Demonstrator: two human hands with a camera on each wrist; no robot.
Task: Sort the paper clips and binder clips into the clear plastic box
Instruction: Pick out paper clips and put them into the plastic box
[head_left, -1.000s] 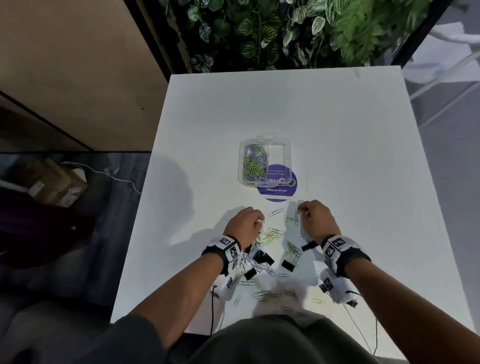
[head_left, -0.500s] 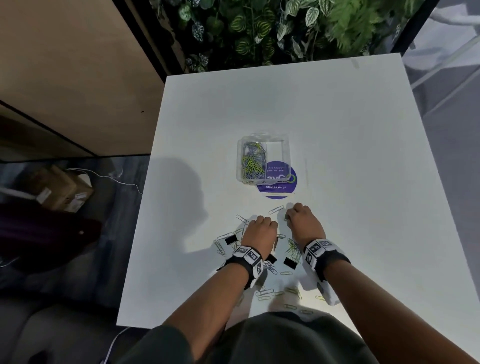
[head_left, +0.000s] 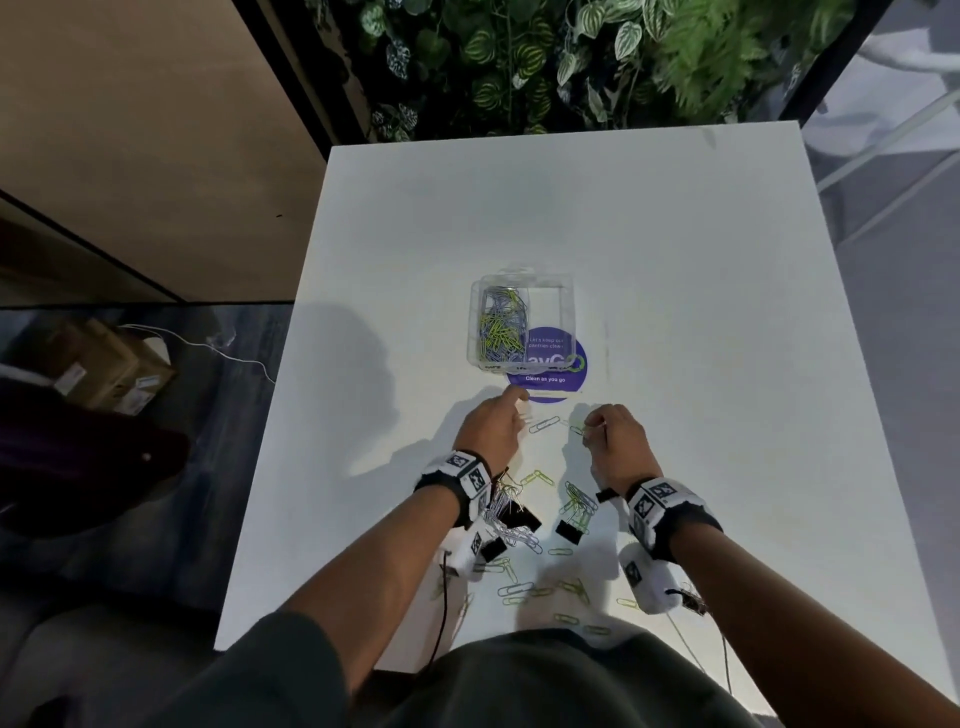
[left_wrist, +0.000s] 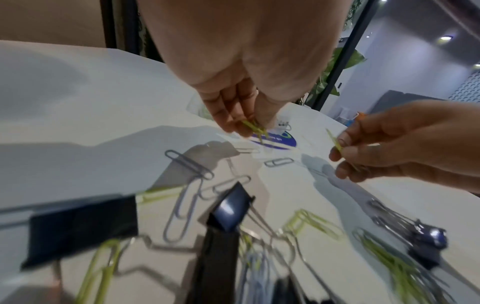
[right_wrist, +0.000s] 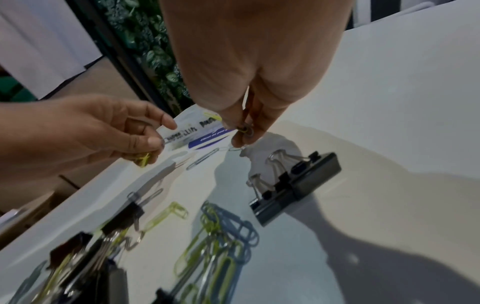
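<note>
The clear plastic box (head_left: 567, 312) stands mid-table, with green and blue paper clips (head_left: 500, 328) in its left compartment. Just short of it, my left hand (head_left: 519, 402) hovers above the table and pinches green paper clips (left_wrist: 255, 128). To its right, my right hand (head_left: 589, 431) pinches a few clips (right_wrist: 243, 130), one of them green (left_wrist: 335, 142). A loose grey clip (head_left: 544, 424) lies between the hands. Behind the wrists lie loose paper clips (head_left: 577, 503) and black binder clips (head_left: 569, 531), one large binder clip (right_wrist: 298, 189) near my right wrist.
A purple round sticker (head_left: 563, 385) lies partly under the box. The white table (head_left: 675, 260) ends at a plant wall (head_left: 571, 62) behind. More clips (head_left: 519, 590) lie by the near edge. A cardboard box (head_left: 111, 364) sits on the floor at left.
Both hands have lifted from the clip pile and moved forward toward the box, spreading apart. Each now carries clips pinched in its fingers.
</note>
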